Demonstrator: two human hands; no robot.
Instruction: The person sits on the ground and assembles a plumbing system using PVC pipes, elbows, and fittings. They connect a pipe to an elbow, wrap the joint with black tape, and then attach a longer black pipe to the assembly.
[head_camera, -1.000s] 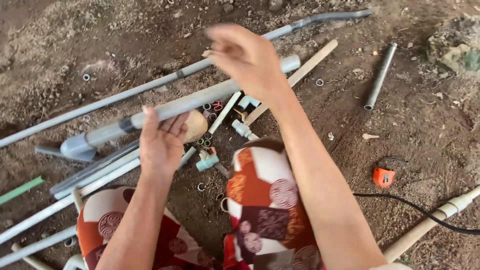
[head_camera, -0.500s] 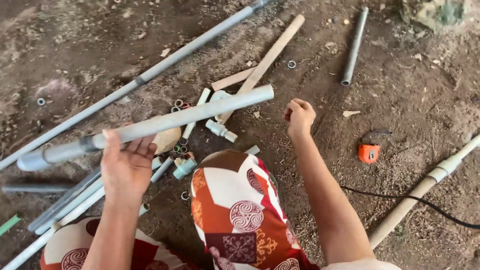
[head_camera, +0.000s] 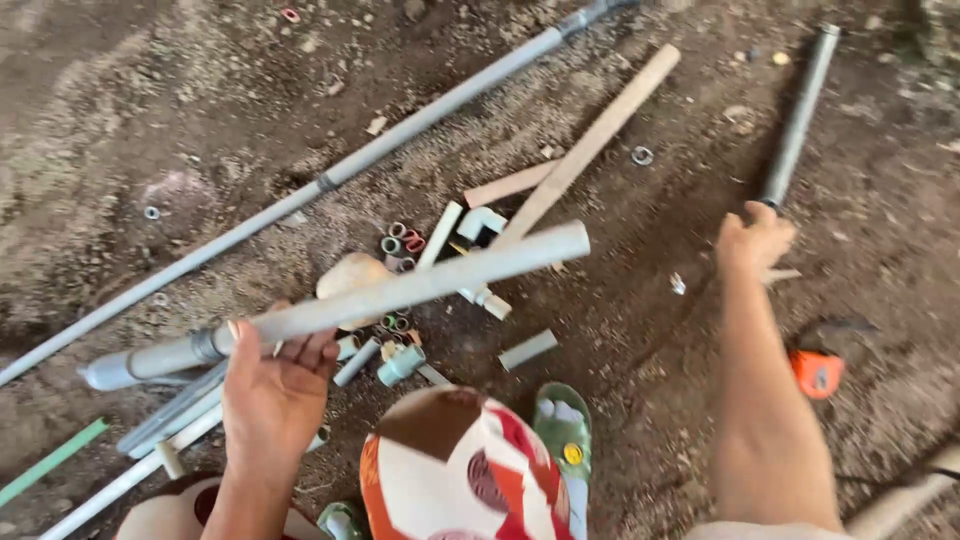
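My left hand (head_camera: 275, 385) grips a grey plastic pipe (head_camera: 420, 285) near its coupling end and holds it nearly level above the dirt ground. My right hand (head_camera: 752, 240) is stretched out to the right, fingers curled, at the near end of a short dark grey pipe (head_camera: 797, 115) lying on the ground; whether it touches the pipe I cannot tell. Below the held pipe lies a heap of small pipe fittings (head_camera: 400, 345) and a white elbow (head_camera: 480, 222). My knees in red, white and brown patterned cloth (head_camera: 455, 470) fill the bottom.
A long grey pipe (head_camera: 330, 180) runs diagonally across the ground. Two wooden sticks (head_camera: 590, 140) lie beside it. An orange tape measure (head_camera: 817, 372) sits at the right. More pipes, white and green (head_camera: 50, 460), lie at bottom left. A green sandal (head_camera: 562, 430) is near my knee.
My right hand has swung from above the pipe out to the right, down toward the short dark pipe. The left hand still holds the grey pipe; the view shifted right.
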